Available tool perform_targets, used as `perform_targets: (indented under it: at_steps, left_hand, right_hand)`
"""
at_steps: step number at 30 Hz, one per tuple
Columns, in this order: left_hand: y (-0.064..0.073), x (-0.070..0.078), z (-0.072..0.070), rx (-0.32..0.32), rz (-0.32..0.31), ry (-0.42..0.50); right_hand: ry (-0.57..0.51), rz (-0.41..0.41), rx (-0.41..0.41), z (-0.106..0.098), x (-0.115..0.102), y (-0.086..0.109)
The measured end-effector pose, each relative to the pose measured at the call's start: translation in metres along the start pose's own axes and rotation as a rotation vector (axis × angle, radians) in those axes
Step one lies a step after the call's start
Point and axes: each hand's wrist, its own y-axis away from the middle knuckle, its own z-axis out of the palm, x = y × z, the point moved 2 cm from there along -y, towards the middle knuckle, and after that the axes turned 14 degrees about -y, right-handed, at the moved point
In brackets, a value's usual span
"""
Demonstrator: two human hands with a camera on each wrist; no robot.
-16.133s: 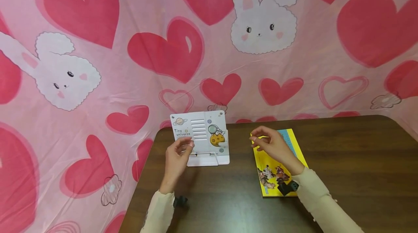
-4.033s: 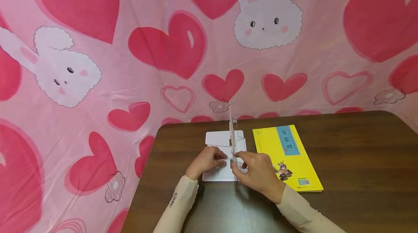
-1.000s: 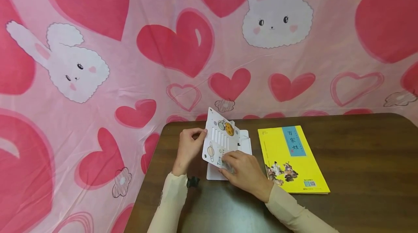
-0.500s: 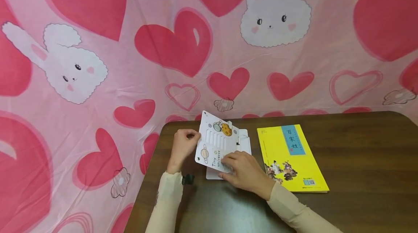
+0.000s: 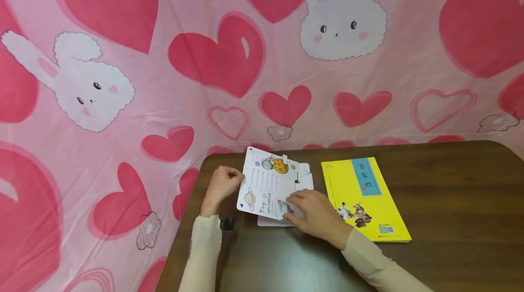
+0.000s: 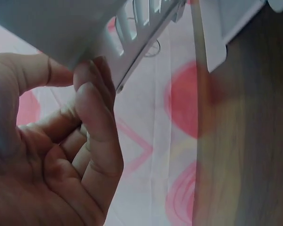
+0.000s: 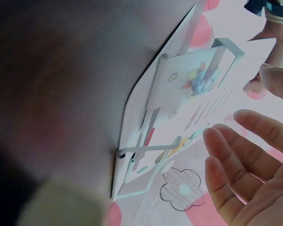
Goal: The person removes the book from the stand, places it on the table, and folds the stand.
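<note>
A white book stand (image 5: 268, 176) printed with "Tiny universe", a planet and an astronaut is turned sideways on the table. Its panel leans down to the left above its white base (image 5: 304, 178). My left hand (image 5: 221, 187) pinches the panel's outer left edge between thumb and fingertips; the left wrist view shows this grip on the white panel (image 6: 52, 23) from beneath. Over the panel's lower right part, my right hand (image 5: 317, 214) has its fingers loosely extended. In the right wrist view, these fingers (image 7: 240, 160) are spread beside the stand, and whether they touch it I cannot tell.
A yellow book (image 5: 366, 201) with a blue title strip lies flat to the right of the stand. The brown wooden table (image 5: 450, 210) reaches back to a pink cloth (image 5: 184, 101) with hearts and rabbits, which also hangs along the left side.
The stand faced forward at first, then was turned sideways with its panel upright. Over the last second my left hand has lowered the panel leftward. The yellow book stays to the right.
</note>
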Motion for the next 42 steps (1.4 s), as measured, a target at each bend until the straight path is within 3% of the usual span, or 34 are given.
perform_targets:
  at_steps: [5, 14, 20, 32, 42]
  left_hand:
    - [-0.001, -0.007, 0.001, -0.049, -0.031, -0.011]
    - [-0.002, -0.023, 0.007, -0.149, -0.103, -0.048]
    - [-0.004, -0.032, 0.014, -0.202, -0.113, -0.039]
    - [-0.008, -0.047, 0.029, -0.320, -0.159, -0.014]
    - [-0.010, -0.052, 0.035, -0.338, -0.169, -0.011]
  right_hand:
    - [0.020, 0.039, 0.009, -0.002, 0.006, 0.003]
    - [0.024, 0.234, -0.013, -0.008, 0.017, 0.006]
    - [0.001, 0.324, -0.058, -0.012, 0.022, 0.004]
    - [0.010, 0.328, -0.115, -0.012, 0.027, -0.005]
    - [-0.029, 0.369, -0.161, -0.011, 0.026, -0.010]
